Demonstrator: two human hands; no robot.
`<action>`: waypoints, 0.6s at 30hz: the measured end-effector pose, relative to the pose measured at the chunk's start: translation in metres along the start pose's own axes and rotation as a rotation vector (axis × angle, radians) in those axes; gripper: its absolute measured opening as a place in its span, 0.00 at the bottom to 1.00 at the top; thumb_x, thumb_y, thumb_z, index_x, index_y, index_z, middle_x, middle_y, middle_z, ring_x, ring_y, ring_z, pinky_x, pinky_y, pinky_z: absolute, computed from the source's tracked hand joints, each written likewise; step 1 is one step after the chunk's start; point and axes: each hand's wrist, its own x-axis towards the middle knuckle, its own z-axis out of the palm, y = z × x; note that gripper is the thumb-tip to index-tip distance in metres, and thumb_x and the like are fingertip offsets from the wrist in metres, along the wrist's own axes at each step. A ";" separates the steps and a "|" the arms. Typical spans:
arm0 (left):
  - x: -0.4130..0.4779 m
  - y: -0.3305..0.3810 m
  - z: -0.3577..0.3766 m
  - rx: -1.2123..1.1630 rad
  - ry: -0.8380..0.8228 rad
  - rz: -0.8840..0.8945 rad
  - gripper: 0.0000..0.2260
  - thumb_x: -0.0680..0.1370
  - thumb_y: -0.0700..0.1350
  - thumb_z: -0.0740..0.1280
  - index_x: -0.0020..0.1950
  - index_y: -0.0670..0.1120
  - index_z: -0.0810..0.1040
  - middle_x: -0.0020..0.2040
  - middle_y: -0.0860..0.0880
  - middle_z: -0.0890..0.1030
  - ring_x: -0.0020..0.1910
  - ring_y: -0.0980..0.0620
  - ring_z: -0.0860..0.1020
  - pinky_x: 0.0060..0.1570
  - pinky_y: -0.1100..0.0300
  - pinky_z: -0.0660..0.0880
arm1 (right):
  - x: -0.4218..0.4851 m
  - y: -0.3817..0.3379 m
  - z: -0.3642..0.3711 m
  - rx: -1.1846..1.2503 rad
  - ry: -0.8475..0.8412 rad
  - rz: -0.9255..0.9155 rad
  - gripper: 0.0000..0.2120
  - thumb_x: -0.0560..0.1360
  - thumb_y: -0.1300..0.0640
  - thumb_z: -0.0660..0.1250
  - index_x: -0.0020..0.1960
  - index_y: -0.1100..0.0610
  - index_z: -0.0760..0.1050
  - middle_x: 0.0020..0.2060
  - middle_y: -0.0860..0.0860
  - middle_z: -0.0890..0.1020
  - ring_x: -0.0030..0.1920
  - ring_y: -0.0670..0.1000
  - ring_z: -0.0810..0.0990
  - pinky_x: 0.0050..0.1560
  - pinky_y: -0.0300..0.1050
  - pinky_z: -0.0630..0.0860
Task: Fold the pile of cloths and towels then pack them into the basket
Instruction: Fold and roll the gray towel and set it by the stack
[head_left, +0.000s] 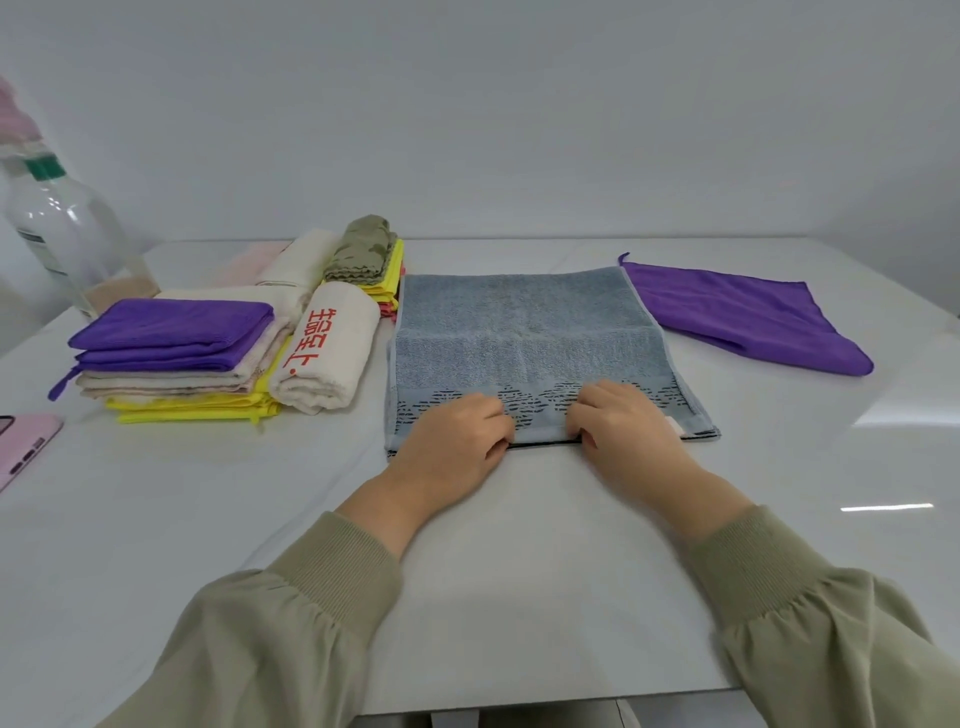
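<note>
Left hand (457, 441), right hand (623, 431) maybe round towel (524, 322)

Bottle (62, 234) (green-capped) and pink phone (23, 447) share the table (519, 582).

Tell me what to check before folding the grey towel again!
1. Left hand and right hand pinching the near edge of the grey towel: ok.
2. Grey towel lying flat on the table: ok.
3. Purple cloth out of the way: cannot tell; its corner sits right by the grey towel's far right corner.
4. Folded stacks out of the way: ok, they sit to the left.
5. Basket ready: cannot tell; none is in view.
</note>
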 end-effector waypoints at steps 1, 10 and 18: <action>-0.001 -0.001 0.000 0.002 -0.015 -0.009 0.11 0.74 0.45 0.58 0.38 0.46 0.79 0.35 0.51 0.75 0.35 0.50 0.75 0.29 0.62 0.68 | -0.001 -0.001 0.000 0.003 -0.030 -0.006 0.07 0.63 0.66 0.59 0.33 0.57 0.73 0.31 0.52 0.74 0.33 0.56 0.73 0.33 0.45 0.69; 0.009 0.006 0.002 0.112 -0.029 -0.241 0.10 0.72 0.45 0.58 0.33 0.45 0.74 0.32 0.50 0.74 0.33 0.47 0.74 0.27 0.60 0.62 | -0.003 -0.010 0.003 0.098 -0.085 0.100 0.10 0.67 0.67 0.67 0.44 0.56 0.83 0.37 0.52 0.80 0.40 0.58 0.79 0.36 0.47 0.75; 0.038 0.030 0.027 0.038 -0.332 -0.268 0.22 0.82 0.53 0.51 0.72 0.46 0.68 0.72 0.46 0.69 0.71 0.45 0.64 0.70 0.47 0.61 | -0.003 0.017 -0.023 0.541 0.086 0.588 0.16 0.73 0.72 0.61 0.50 0.58 0.82 0.44 0.50 0.83 0.44 0.48 0.79 0.46 0.32 0.69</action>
